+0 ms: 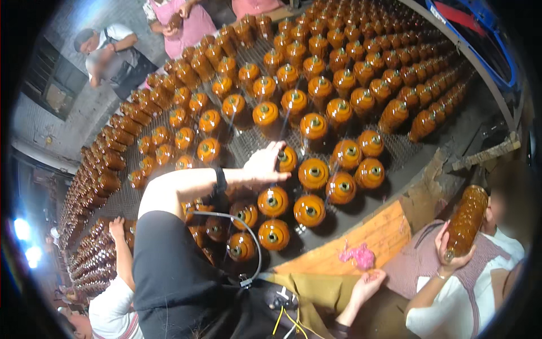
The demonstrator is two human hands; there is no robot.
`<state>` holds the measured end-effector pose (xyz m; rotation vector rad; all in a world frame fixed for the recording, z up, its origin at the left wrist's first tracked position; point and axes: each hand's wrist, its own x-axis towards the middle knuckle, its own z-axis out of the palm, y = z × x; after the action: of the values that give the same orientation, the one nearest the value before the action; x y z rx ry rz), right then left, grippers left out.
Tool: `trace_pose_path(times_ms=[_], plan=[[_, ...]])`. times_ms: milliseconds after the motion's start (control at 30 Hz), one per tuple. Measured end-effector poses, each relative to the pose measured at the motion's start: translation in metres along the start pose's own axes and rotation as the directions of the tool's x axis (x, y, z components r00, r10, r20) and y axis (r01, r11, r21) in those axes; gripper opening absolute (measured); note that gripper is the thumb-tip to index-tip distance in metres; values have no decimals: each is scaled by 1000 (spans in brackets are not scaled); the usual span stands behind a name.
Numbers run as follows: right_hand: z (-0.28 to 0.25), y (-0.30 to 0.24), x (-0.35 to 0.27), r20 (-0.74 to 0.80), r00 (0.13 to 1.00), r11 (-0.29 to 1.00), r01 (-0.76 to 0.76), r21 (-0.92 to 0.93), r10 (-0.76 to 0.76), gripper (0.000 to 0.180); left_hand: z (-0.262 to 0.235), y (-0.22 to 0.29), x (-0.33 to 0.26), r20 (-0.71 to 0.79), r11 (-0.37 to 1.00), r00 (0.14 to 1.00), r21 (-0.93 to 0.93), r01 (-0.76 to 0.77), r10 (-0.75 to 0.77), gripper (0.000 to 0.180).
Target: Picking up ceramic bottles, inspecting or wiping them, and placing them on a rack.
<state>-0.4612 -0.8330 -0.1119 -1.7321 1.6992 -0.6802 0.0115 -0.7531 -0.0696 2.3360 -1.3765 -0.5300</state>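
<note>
My left hand [264, 164] reaches out over the crowd of bottles, a dark band round its wrist. Its fingers and thumb are spread round the top of a glossy amber bottle [288, 159], gripping it. More upright amber bottles stand close by, one [313, 173] just to the right and another [272, 201] below. Each has a small dark or greenish ring at the centre of its top. Low on the right, my right hand [367, 287] is beside the orange wooden board, its fingers curled. What it holds, if anything, is hidden. A crumpled pink cloth [360, 257] lies on the board just beyond it.
Many amber bottles stand in curved rows on a large dark mesh surface [248, 144]. The wooden board [389, 226] lines its near edge. At right a co-worker holds an amber bottle [467, 220]. Other people stand at left and far side; a blue metal frame [502, 70] rises upper right.
</note>
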Motion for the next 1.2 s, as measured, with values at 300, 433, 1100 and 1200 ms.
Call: trace_pose_path(times_ms=[300,433,1100,1200], plan=[[21,44,23,1,992,987,124,102,-125,12,6,-4,-2,-21,997,997,15,73,-73,94],[47,95,22,20,999,977,-41,210,38,16,17,-14,2,-145,998,988,-25,50,-53,88],[50,2,37,-97,951,851,213,-481,-293,42,-37,-73,106,-333,913,854,-66,403,-400,102],[53,40,49,-50,921,869,346,-354,-387,39,-25,-53,118,-375,897,829,-18,441,-415,103]])
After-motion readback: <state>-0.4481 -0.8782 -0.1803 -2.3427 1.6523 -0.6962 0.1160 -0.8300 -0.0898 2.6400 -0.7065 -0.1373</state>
